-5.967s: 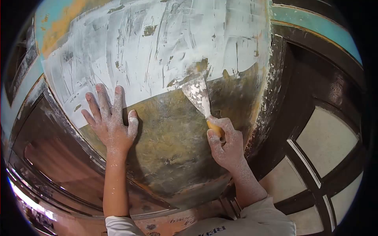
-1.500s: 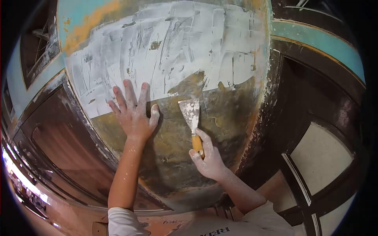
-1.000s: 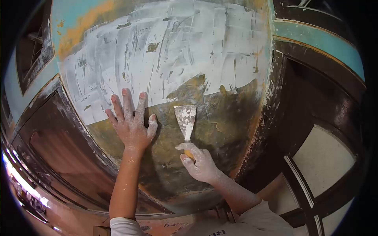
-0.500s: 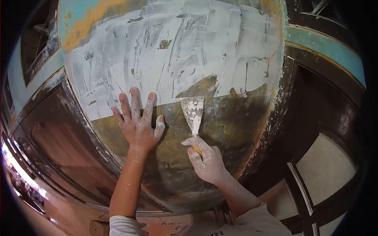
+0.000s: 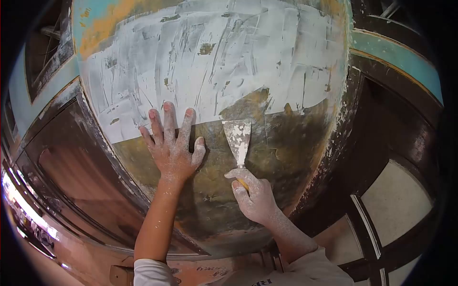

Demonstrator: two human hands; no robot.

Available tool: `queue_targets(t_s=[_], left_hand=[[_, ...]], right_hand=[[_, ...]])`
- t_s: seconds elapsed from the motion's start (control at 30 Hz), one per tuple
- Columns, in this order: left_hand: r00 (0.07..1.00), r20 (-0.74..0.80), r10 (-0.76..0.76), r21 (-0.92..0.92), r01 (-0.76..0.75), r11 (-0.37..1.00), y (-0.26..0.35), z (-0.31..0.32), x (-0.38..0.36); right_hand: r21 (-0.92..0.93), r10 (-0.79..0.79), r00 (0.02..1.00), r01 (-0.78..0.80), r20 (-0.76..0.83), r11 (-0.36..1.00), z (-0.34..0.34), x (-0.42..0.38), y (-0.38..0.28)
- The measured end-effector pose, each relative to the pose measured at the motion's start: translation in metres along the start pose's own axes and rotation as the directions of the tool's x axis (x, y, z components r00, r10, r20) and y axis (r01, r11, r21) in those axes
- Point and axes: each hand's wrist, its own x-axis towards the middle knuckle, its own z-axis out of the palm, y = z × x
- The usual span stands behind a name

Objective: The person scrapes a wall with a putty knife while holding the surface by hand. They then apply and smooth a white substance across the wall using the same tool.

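Note:
My left hand [image 5: 174,152] lies on the curved panel with its fingers spread, fingertips over the lower border of the white coat. White powder dusts the fingers. In my right hand [image 5: 255,198] is a putty knife [image 5: 238,136], gripped by its yellow handle with the blade pointing up. Flaked white residue speckles the blade, whose wide edge sits just below a bare brown notch in the coat. The panel [image 5: 296,152] is brown and bare below, while streaky white filler [image 5: 191,71] covers its upper part, with small dark gaps.
Orange and turquoise paint [image 5: 102,24] shows at the panel's upper left. Worn dark wooden trim [image 5: 334,138] borders the right side, with a dark recess beyond. Brown panelling [image 5: 81,167] stands at left. Pale panels in dark frames [image 5: 396,207] are at lower right.
The whole view has shifted slightly, moving the panel and both hands a little rightward in the picture. The putty knife's edge is slightly lower against the notch. Both hands keep their pose.

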Motion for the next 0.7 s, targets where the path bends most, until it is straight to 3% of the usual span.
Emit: queue_targets(t_s=[0.07, 0.17, 0.53, 0.6, 0.7], left_hand=[[1.0, 0.007, 0.005, -0.007, -0.005, 1.0, 0.0, -0.001, -0.001], [1.0, 0.008, 0.008, 0.002, -0.008, 1.0, -0.001, -0.001, -0.001], [0.999, 0.016, 0.046, -0.033, -0.045, 0.998, -0.002, -0.001, -0.003], [0.999, 0.013, 0.047, -0.032, -0.046, 0.998, -0.002, 0.001, -0.004], [0.998, 0.027, 0.048, -0.032, -0.047, 0.998, -0.001, 0.0, -0.004]], right_hand=[[0.015, 0.044, 0.998, -0.045, 0.05, 0.999, -0.004, 0.005, -0.006], [0.04, -0.017, 1.0, 0.017, -0.006, 0.999, 0.001, 0.006, -0.009], [0.031, 0.057, 0.998, -0.056, -0.009, 0.998, 0.012, 0.0, -0.006], [0.023, -0.055, 0.997, 0.056, -0.059, 0.998, 0.016, -0.001, -0.002], [0.05, 0.014, 1.0, -0.013, -0.009, 0.999, 0.006, 0.005, -0.013]])
